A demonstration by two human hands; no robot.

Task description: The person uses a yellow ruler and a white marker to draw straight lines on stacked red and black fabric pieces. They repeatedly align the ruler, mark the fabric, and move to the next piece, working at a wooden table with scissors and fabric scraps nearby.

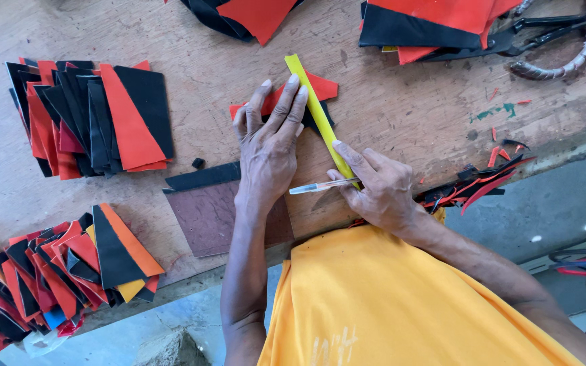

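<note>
Nearest to me: yellow shirt (374, 298) at the bottom edge, both forearms reaching up over the wooden bench (401, 102). Right hand (381, 190) is curled shut round a clear pen (321, 185), pinched btwn thumb and forefinger, tip pointing left, barrel lying across the low end of the yellow ruler (317, 112). Left hand (269, 146) is flat, fingers spread and straight, gripping nothing; it presses down on a red-and-black fabric piece (320, 88), fingertips (293, 81) touching the ruler's left edge. Ruler runs diagonal, top end past the fingertips, bottom end under the right hand. Fabric piece sits under both ruler and left fingers, red corners showing either side. Just left of the wrist: dark maroon square (205, 217) w/ a black strip (201, 177) above it. Scraps (476, 186) right of the right hand. Further left, two stacks of cut pieces (96, 118), (69, 271). Far edge: more stacks (435, 20) and black shears (544, 30) top right.
</note>
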